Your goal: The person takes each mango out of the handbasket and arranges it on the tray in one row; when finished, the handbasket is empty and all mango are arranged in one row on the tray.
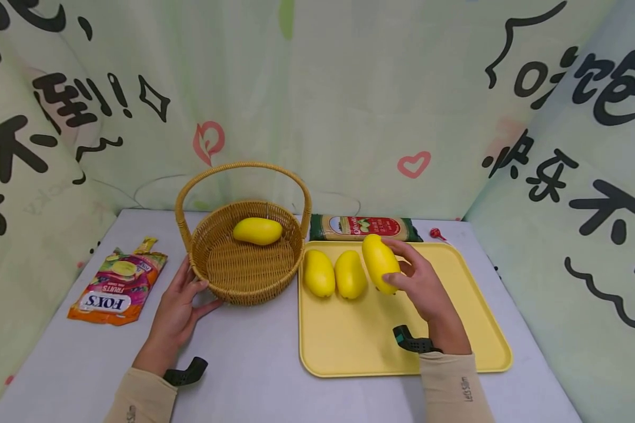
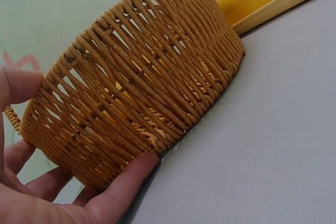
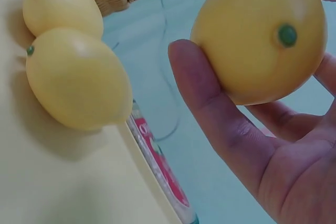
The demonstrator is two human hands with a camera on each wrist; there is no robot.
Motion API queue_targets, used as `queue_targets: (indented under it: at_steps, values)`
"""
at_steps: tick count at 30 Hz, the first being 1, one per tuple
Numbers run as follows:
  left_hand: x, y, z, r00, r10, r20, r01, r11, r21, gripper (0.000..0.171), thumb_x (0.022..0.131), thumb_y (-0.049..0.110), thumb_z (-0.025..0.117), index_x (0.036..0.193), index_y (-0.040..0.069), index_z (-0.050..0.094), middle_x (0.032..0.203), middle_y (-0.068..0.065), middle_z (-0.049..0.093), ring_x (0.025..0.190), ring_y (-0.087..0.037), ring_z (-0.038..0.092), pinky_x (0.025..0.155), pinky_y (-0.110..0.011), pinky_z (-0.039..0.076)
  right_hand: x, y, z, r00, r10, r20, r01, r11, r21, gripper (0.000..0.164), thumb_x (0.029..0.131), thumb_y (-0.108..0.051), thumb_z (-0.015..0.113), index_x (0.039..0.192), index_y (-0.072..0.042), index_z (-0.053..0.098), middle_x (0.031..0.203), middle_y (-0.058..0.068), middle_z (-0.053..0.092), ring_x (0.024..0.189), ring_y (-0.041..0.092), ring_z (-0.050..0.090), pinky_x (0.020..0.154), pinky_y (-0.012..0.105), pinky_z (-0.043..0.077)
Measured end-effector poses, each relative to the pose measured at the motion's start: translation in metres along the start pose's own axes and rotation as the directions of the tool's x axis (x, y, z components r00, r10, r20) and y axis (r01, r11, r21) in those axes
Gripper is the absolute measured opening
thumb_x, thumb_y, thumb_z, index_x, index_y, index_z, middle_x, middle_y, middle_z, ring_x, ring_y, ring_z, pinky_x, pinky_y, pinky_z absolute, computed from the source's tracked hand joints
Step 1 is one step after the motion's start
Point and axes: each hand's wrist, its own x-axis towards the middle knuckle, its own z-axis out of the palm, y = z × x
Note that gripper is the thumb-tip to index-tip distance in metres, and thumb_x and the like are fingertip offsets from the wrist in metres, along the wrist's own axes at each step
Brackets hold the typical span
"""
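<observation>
While the left hand [image 1: 176, 312] holds a basket [image 1: 249, 267], the right hand [image 1: 423, 286] grips a yellow, green-nubbed, probable mango [image 1: 379, 262].

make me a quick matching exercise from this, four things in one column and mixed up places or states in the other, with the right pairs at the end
Things
1. basket
2. tray
3. candy bag
4. red lollipop

Places and states
A. lies just past the right end of the long packet
B. has two yellow fruits lying on it
C. lies on the table, left of the woven thing with a handle
D. has one yellow fruit inside

Right pairs
1-D, 2-B, 3-C, 4-A
</observation>
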Motion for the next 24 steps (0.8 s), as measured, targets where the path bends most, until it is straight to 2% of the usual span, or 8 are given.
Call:
queue_targets:
  at_steps: [7, 13, 20, 24]
  values:
    - [0.001, -0.001, -0.001, 1.0, 0.005, 0.007, -0.005, 1.0, -0.002, 0.075, 0.113, 0.015, 0.047, 0.164, 0.056, 0.011, 0.18, 0.011, 0.003, 0.163, -0.03, 0.024, 0.11, -0.065, 0.048, 0.001, 0.007, -0.008, 0.999, 0.031, -0.032, -0.032, 0.998, -0.05, 0.071, 0.092, -0.003, 0.068, 0.159, -0.015, 0.046, 0.159, 0.019, 0.042, 0.124, 0.041, 0.055, 0.086, 0.022, 0.06]
    - [0.002, 0.001, -0.001, 1.0, 0.011, 0.008, -0.011, 1.0, 0.003, 0.075, 0.113, 0.014, 0.046, 0.165, 0.056, 0.011, 0.18, 0.01, 0.004, 0.162, -0.03, 0.026, 0.108, -0.062, 0.05, 0.005, 0.013, -0.01, 0.995, 0.057, -0.077, -0.069, 0.985, -0.159, 0.071, 0.093, -0.009, 0.07, 0.159, -0.02, 0.048, 0.16, 0.018, 0.043, 0.117, 0.039, 0.055, 0.081, 0.025, 0.058]
    - [0.003, 0.001, -0.001, 1.0, 0.009, 0.011, -0.009, 1.0, 0.0, 0.075, 0.113, 0.015, 0.046, 0.165, 0.056, 0.011, 0.18, 0.01, 0.004, 0.162, -0.03, 0.026, 0.108, -0.061, 0.05, 0.012, 0.024, -0.004, 0.991, 0.053, -0.127, -0.094, 0.937, -0.337, 0.068, 0.091, -0.014, 0.075, 0.156, -0.02, 0.052, 0.159, 0.018, 0.046, 0.12, 0.042, 0.053, 0.082, 0.036, 0.059]
    - [0.002, 0.001, -0.002, 1.0, 0.005, 0.008, -0.005, 1.0, -0.006, 0.075, 0.113, 0.015, 0.046, 0.165, 0.056, 0.011, 0.18, 0.01, 0.003, 0.163, -0.03, 0.025, 0.108, -0.062, 0.05, 0.016, 0.03, 0.0, 0.991, 0.005, -0.132, -0.065, 0.886, -0.459, 0.068, 0.088, -0.015, 0.076, 0.153, -0.016, 0.055, 0.153, 0.022, 0.05, 0.125, 0.041, 0.052, 0.097, 0.051, 0.057]
